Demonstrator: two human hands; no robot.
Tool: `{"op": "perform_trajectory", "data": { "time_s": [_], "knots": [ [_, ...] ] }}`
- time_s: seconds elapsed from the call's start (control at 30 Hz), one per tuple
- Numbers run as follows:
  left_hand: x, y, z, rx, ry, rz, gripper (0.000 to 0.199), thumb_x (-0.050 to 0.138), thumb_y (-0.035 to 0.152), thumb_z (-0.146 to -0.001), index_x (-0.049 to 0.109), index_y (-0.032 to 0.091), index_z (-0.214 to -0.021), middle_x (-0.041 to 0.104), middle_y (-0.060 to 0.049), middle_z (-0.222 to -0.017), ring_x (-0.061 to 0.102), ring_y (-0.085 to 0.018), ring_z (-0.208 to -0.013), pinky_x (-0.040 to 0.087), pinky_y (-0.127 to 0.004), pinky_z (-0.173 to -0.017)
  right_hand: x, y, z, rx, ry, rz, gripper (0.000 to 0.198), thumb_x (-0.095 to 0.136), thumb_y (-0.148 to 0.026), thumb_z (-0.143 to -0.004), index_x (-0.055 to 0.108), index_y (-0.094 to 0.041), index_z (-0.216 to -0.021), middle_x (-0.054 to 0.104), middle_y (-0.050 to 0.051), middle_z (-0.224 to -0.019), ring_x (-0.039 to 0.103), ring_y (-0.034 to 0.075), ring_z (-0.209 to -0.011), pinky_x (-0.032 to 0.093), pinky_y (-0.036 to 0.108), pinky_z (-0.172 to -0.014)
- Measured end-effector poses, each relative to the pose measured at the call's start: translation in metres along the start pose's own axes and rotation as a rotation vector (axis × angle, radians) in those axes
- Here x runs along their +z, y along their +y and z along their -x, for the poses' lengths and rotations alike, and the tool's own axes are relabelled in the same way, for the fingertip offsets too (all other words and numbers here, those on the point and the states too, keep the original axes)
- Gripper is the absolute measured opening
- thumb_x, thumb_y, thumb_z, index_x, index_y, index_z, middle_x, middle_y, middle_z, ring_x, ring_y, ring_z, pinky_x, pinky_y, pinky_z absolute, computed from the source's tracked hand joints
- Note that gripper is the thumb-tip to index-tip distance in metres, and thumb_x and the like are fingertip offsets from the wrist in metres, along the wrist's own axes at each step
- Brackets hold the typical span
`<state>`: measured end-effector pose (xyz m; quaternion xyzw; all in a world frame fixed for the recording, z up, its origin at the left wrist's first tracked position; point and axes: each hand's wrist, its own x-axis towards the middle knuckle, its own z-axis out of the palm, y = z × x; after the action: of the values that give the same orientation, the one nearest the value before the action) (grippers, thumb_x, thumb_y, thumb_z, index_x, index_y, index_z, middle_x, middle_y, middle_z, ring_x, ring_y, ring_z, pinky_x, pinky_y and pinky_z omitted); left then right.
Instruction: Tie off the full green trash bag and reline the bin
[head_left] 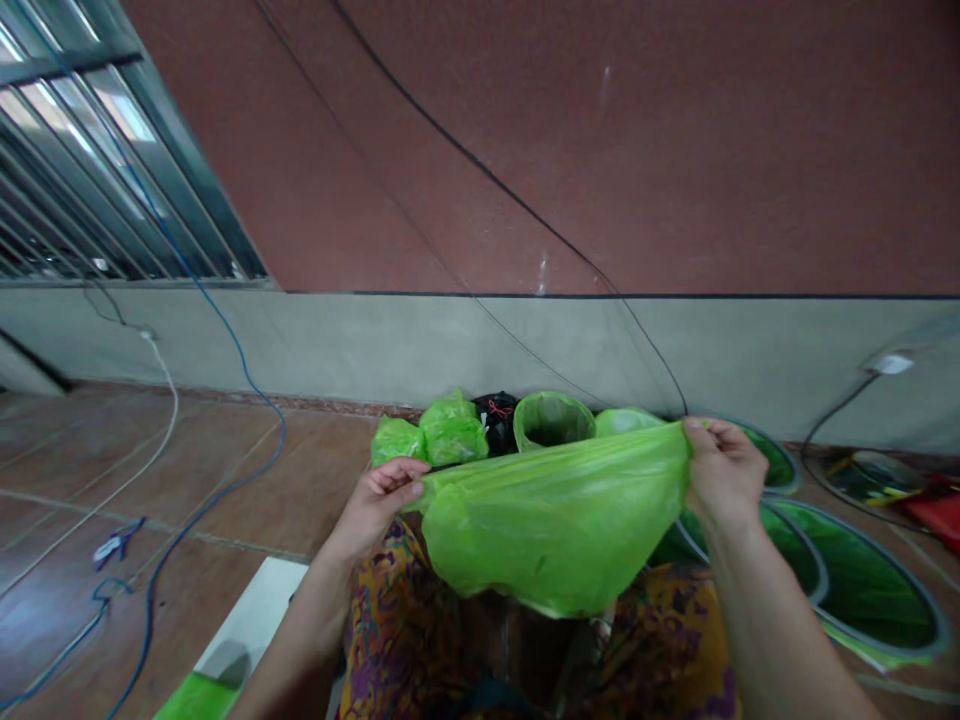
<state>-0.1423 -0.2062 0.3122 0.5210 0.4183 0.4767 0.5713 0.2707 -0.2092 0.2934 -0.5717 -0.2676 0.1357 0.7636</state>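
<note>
A bright green plastic bag (555,530) is stretched between my two hands, its top edge pulled taut and its body hanging over my lap. My left hand (386,490) pinches the left corner between thumb and fingers. At the right corner, my right hand (724,465) is closed round the bag's edge. Beyond the bag, against the wall, stands a round bin lined in green (553,420), partly hidden by the bag. Left of that bin sit a black bag with red ties (498,420) and filled green bags (454,428).
Large hoop-rimmed green containers (877,570) lie at the right. A blue cable (247,480) and a white cable (161,430) cross the tiled floor on the left. A white board (255,620) lies by my left forearm. A black cable (487,172) hangs across the wall.
</note>
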Motion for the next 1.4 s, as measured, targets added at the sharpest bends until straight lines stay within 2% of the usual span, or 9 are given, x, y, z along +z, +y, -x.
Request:
{"op": "perform_trajectory", "data": {
  "time_s": [0.17, 0.33, 0.47, 0.57, 0.73, 0.87, 0.93, 1.03, 1.4],
  "knots": [
    [-0.001, 0.012, -0.006, 0.137, 0.046, -0.192, 0.02, 0.08, 0.031, -0.071, 0.075, 0.018, -0.086, 0.069, -0.001, -0.074, 0.058, -0.011, -0.066, 0.044, -0.021, -0.063, -0.012, 0.015, -0.019, -0.015, -0.015, 0.265, 0.024, 0.066, -0.041, -0.069, 0.061, -0.019, -0.077, 0.057, 0.001, -0.068, 0.051, 0.016, -0.061, 0.046, 0.033, -0.062],
    [0.02, 0.026, -0.015, 0.36, 0.075, -0.406, 0.015, 0.07, 0.028, -0.08, 0.075, 0.019, -0.091, 0.074, -0.004, -0.089, 0.065, -0.016, -0.084, 0.05, -0.027, -0.08, 0.015, -0.025, 0.02, -0.407, -0.128, 0.816, 0.044, 0.058, -0.037, -0.077, 0.063, -0.012, -0.113, 0.064, 0.019, -0.11, 0.057, 0.033, -0.107, 0.042, 0.052, -0.096],
    [0.055, 0.041, -0.018, 0.434, -0.119, -0.539, 0.018, 0.063, 0.026, -0.086, 0.073, 0.021, -0.101, 0.074, -0.004, -0.095, 0.066, -0.016, -0.089, 0.051, -0.029, -0.086, 0.064, -0.074, 0.097, -0.475, -0.893, 0.49, 0.039, 0.054, -0.035, -0.087, 0.06, -0.019, -0.122, 0.065, 0.012, -0.118, 0.06, 0.024, -0.11, 0.046, 0.039, -0.096],
    [0.077, 0.046, -0.021, 0.451, -0.205, -0.487, 0.029, 0.06, 0.027, -0.089, 0.067, 0.021, -0.117, 0.072, -0.005, -0.103, 0.066, -0.015, -0.09, 0.051, -0.028, -0.086, 0.088, -0.083, 0.133, -0.342, -1.163, 0.341, 0.021, 0.054, -0.029, -0.088, 0.066, -0.019, -0.103, 0.07, 0.004, -0.094, 0.064, 0.018, -0.087, 0.049, 0.029, -0.08],
    [0.081, 0.024, -0.025, 0.412, -0.138, -0.371, 0.064, 0.069, 0.033, -0.082, 0.047, 0.023, -0.141, 0.061, -0.01, -0.132, 0.059, -0.021, -0.116, 0.047, -0.033, -0.098, 0.085, -0.069, 0.129, -0.226, -1.015, 0.33, 0.026, 0.056, -0.032, -0.086, 0.057, -0.018, -0.065, 0.052, -0.004, -0.057, 0.046, 0.01, -0.056, 0.035, 0.022, -0.053],
    [0.06, -0.011, -0.016, 0.179, -0.378, -0.575, 0.035, 0.064, 0.03, -0.082, 0.068, 0.019, -0.115, 0.072, -0.006, -0.11, 0.065, -0.02, -0.098, 0.05, -0.031, -0.089, 0.071, -0.069, 0.102, -0.026, -0.796, 0.128, 0.024, 0.064, -0.041, -0.081, 0.065, -0.018, -0.074, 0.063, -0.002, -0.066, 0.054, 0.012, -0.059, 0.043, 0.023, -0.056],
    [0.046, -0.025, -0.008, 0.073, -0.38, -0.68, 0.021, 0.059, 0.031, -0.084, 0.073, 0.018, -0.093, 0.071, -0.002, -0.085, 0.064, -0.017, -0.079, 0.05, -0.026, -0.072, 0.063, -0.072, 0.088, 0.105, -0.668, 0.034, 0.027, 0.069, -0.045, -0.076, 0.067, -0.018, -0.077, 0.066, -0.001, -0.067, 0.056, 0.013, -0.057, 0.045, 0.025, -0.054],
    [0.022, -0.038, 0.002, -0.023, -0.298, -0.678, 0.029, 0.056, 0.04, -0.086, 0.069, 0.017, -0.074, 0.063, 0.001, -0.067, 0.056, -0.013, -0.063, 0.042, -0.022, -0.056, 0.049, -0.069, 0.065, 0.177, -0.477, -0.03, 0.031, 0.077, -0.046, -0.067, 0.069, -0.018, -0.077, 0.067, -0.001, -0.065, 0.056, 0.013, -0.053, 0.046, 0.025, -0.051],
    [-0.028, -0.035, -0.005, -0.018, 0.085, -0.399, 0.03, 0.076, 0.038, -0.07, 0.07, 0.016, -0.09, 0.067, 0.0, -0.076, 0.057, -0.013, -0.066, 0.045, -0.022, -0.061, 0.021, -0.033, 0.029, 0.202, -0.046, -0.253, 0.03, 0.085, -0.035, -0.058, 0.065, -0.015, -0.069, 0.061, -0.006, -0.061, 0.054, 0.007, -0.054, 0.047, 0.019, -0.053]
  ]
}}
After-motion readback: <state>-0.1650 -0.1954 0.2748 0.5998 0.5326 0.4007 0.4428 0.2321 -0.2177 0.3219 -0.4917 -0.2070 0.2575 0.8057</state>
